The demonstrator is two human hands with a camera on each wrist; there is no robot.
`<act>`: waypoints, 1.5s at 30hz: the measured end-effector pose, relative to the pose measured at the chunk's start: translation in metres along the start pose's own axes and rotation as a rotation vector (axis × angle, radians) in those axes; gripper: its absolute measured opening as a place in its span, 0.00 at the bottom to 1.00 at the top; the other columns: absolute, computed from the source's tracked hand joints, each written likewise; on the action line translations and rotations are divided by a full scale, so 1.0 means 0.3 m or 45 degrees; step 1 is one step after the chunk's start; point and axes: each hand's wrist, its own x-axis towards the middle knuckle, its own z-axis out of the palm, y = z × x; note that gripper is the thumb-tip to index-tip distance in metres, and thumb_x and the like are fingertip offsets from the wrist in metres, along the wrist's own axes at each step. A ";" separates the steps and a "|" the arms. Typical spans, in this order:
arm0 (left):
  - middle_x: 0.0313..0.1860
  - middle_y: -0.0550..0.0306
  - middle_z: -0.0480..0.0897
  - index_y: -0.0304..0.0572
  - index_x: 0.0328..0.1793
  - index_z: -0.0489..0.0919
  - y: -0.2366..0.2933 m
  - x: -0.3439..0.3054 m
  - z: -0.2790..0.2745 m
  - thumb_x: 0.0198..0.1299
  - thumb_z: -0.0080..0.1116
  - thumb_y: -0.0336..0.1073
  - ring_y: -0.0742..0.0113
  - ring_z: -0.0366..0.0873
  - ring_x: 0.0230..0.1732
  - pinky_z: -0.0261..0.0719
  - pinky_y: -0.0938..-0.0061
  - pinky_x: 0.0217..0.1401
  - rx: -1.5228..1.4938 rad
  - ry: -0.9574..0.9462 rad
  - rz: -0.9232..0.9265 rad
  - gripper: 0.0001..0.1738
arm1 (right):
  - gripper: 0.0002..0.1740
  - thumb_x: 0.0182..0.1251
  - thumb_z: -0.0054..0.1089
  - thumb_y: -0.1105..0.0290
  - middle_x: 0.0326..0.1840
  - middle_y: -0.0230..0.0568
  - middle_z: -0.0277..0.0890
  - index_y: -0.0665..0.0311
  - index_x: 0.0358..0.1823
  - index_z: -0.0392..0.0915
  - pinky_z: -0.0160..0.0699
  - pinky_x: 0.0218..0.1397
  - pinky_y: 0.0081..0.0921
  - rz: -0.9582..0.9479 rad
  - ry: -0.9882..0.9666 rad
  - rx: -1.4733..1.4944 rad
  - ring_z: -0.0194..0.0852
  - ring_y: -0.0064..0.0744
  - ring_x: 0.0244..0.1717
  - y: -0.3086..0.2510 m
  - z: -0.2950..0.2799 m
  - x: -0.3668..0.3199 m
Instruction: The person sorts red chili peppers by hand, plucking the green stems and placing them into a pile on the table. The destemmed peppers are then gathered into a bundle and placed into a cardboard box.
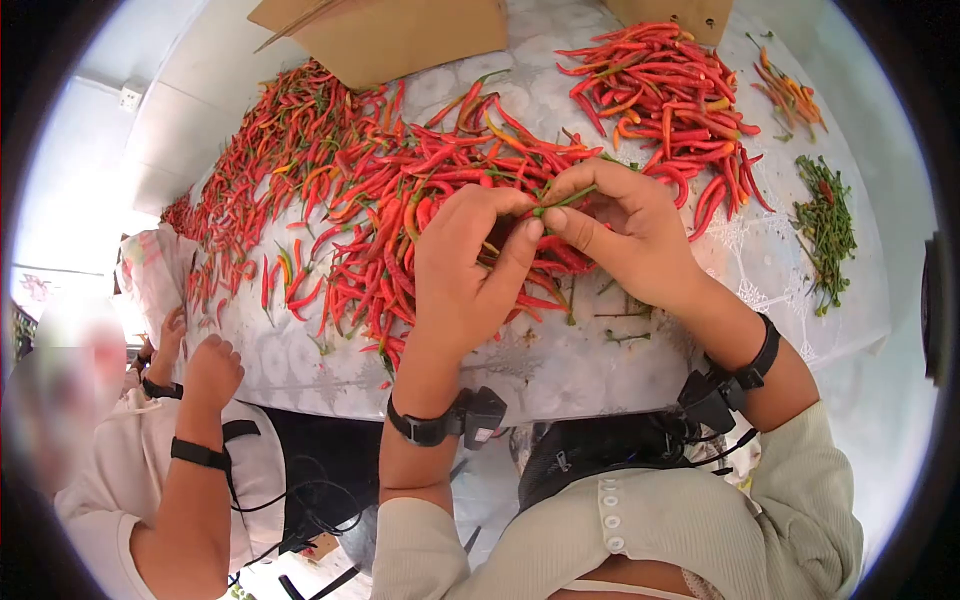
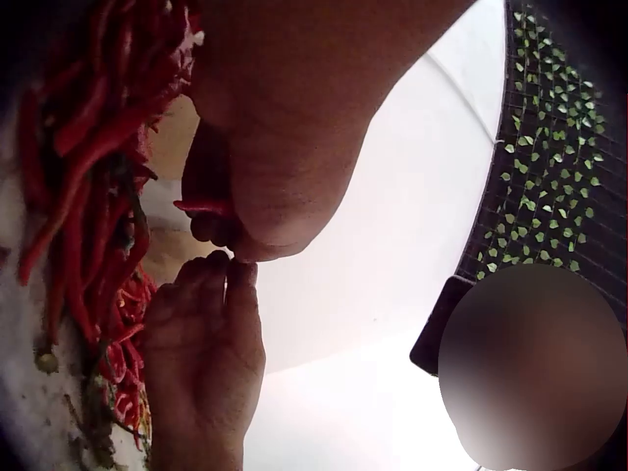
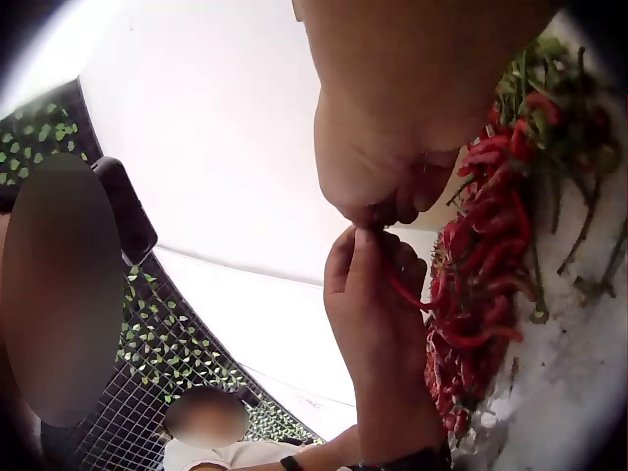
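My left hand point(image 1: 458, 265) holds a red chili pepper point(image 3: 407, 292), whose thin body shows below the curled fingers in the right wrist view. Its red tip also pokes out past my left fingers in the left wrist view. Thumb and forefinger of my right hand point(image 1: 640, 235) pinch the green stem point(image 1: 572, 197) at the pepper's top end. Both hands meet fingertip to fingertip above a big heap of red chilies point(image 1: 375, 245) with green stems. Part of the held pepper is hidden by the fingers in the head view.
Another heap of red chilies point(image 1: 665, 105) lies at the back right. Beside it are a small bunch of orange chilies point(image 1: 788, 92) and a pile of green stems point(image 1: 826, 235). A cardboard box point(image 1: 410, 40) stands behind. At left, another person's hand point(image 1: 215, 370) is near the table edge.
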 end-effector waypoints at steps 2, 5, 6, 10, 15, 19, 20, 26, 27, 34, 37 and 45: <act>0.28 0.57 0.74 0.36 0.37 0.75 -0.008 -0.007 -0.004 0.54 0.58 0.31 0.68 0.73 0.28 0.70 0.76 0.30 -0.146 -0.039 -0.090 0.07 | 0.08 0.61 0.58 0.70 0.29 0.26 0.72 0.67 0.37 0.74 0.66 0.31 0.13 0.080 -0.050 0.175 0.66 0.12 0.29 0.006 0.000 0.002; 0.27 0.61 0.74 0.35 0.38 0.75 -0.003 -0.014 -0.014 0.56 0.58 0.32 0.76 0.71 0.26 0.68 0.81 0.28 -0.477 -0.132 -0.353 0.08 | 0.08 0.61 0.58 0.70 0.28 0.25 0.72 0.67 0.37 0.74 0.66 0.31 0.14 0.203 -0.114 0.395 0.66 0.11 0.29 0.006 -0.004 0.008; 0.27 0.62 0.74 0.35 0.39 0.74 -0.001 -0.015 -0.018 0.57 0.58 0.32 0.77 0.71 0.25 0.68 0.82 0.27 -0.584 -0.166 -0.427 0.09 | 0.07 0.61 0.58 0.70 0.28 0.25 0.72 0.67 0.36 0.74 0.66 0.31 0.14 0.244 -0.134 0.463 0.66 0.11 0.29 0.004 -0.004 0.009; 0.25 0.63 0.74 0.36 0.41 0.74 0.005 -0.003 -0.023 0.58 0.57 0.33 0.81 0.70 0.22 0.68 0.86 0.23 -0.908 -0.245 -0.660 0.09 | 0.08 0.63 0.56 0.67 0.28 0.25 0.72 0.65 0.35 0.74 0.65 0.31 0.14 0.338 -0.159 0.529 0.66 0.12 0.28 -0.001 -0.004 0.010; 0.25 0.62 0.75 0.38 0.42 0.74 -0.014 -0.007 -0.014 0.58 0.56 0.32 0.79 0.72 0.21 0.70 0.83 0.18 -1.219 -0.275 -0.873 0.08 | 0.11 0.65 0.53 0.63 0.27 0.25 0.72 0.64 0.35 0.75 0.65 0.31 0.13 0.435 -0.189 0.492 0.66 0.12 0.28 0.003 -0.017 0.011; 0.26 0.61 0.76 0.38 0.43 0.74 -0.020 -0.009 -0.013 0.58 0.56 0.31 0.78 0.74 0.22 0.72 0.82 0.19 -1.337 -0.268 -0.874 0.08 | 0.09 0.66 0.52 0.64 0.28 0.26 0.72 0.62 0.36 0.74 0.65 0.30 0.13 0.504 -0.218 0.730 0.66 0.13 0.27 0.005 -0.013 0.009; 0.26 0.61 0.76 0.38 0.43 0.74 -0.022 -0.016 -0.011 0.58 0.56 0.31 0.78 0.74 0.22 0.72 0.82 0.19 -1.356 -0.273 -0.867 0.08 | 0.09 0.66 0.51 0.65 0.29 0.27 0.72 0.62 0.38 0.73 0.65 0.29 0.14 0.543 -0.209 0.765 0.66 0.15 0.26 -0.002 -0.008 0.007; 0.26 0.61 0.76 0.40 0.43 0.73 -0.040 -0.016 -0.008 0.58 0.56 0.31 0.77 0.73 0.21 0.71 0.82 0.18 -1.410 -0.286 -0.896 0.08 | 0.08 0.66 0.51 0.64 0.28 0.28 0.73 0.61 0.35 0.73 0.68 0.30 0.14 0.639 -0.176 0.985 0.68 0.15 0.27 0.004 0.003 0.006; 0.26 0.62 0.75 0.41 0.43 0.73 -0.036 -0.013 -0.008 0.58 0.56 0.31 0.77 0.72 0.22 0.71 0.83 0.19 -1.429 -0.294 -0.926 0.08 | 0.08 0.66 0.51 0.64 0.28 0.28 0.73 0.61 0.35 0.73 0.68 0.30 0.14 0.653 -0.164 1.009 0.69 0.15 0.27 0.010 0.002 0.005; 0.27 0.62 0.74 0.40 0.44 0.72 -0.025 -0.014 -0.002 0.59 0.56 0.31 0.77 0.72 0.23 0.71 0.82 0.19 -1.367 -0.278 -0.838 0.09 | 0.08 0.66 0.50 0.63 0.28 0.28 0.73 0.60 0.35 0.72 0.70 0.30 0.15 0.718 -0.158 1.117 0.70 0.17 0.27 0.004 0.004 0.003; 0.28 0.60 0.74 0.40 0.45 0.72 -0.021 -0.021 0.008 0.59 0.55 0.31 0.75 0.72 0.23 0.73 0.81 0.20 -1.410 -0.276 -0.822 0.10 | 0.08 0.66 0.51 0.64 0.28 0.28 0.73 0.60 0.35 0.72 0.70 0.30 0.15 0.706 -0.137 1.131 0.70 0.16 0.27 -0.004 -0.002 -0.002; 0.27 0.60 0.73 0.42 0.46 0.71 -0.036 -0.008 0.011 0.62 0.51 0.34 0.77 0.67 0.20 0.66 0.82 0.14 -1.297 -0.224 -0.726 0.08 | 0.09 0.65 0.53 0.64 0.29 0.27 0.73 0.63 0.37 0.74 0.68 0.30 0.15 0.463 0.249 0.508 0.68 0.14 0.27 -0.004 0.000 0.005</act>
